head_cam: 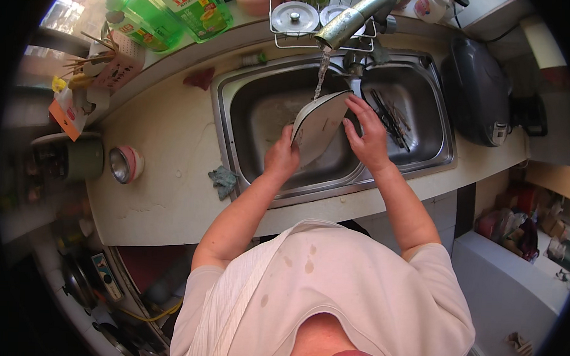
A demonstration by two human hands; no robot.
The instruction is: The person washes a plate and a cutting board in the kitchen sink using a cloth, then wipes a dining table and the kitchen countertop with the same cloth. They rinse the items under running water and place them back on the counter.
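Note:
A pale dish with a dark rim (322, 125) is tilted on edge over the left basin of a stainless steel double sink (257, 90). My left hand (282, 154) grips its left side. At the opposite side, my right hand (369, 134) has its fingertips at the rim, thumb and fingers apart. Water (322, 73) runs from a metal faucet spout (349, 27) onto the dish's upper edge. The dish's other face is turned away from view. In the right basin lie several chopsticks (393, 118), some dark and some light.
A green cloth (223, 181) lies at the sink's left edge, and a pink-and-metal bowl (125, 164) stands farther left. Behind are green detergent bottles (196, 15) and a wire rack (275, 39) with metal lids. A dark appliance (476, 90) stands right of the sink.

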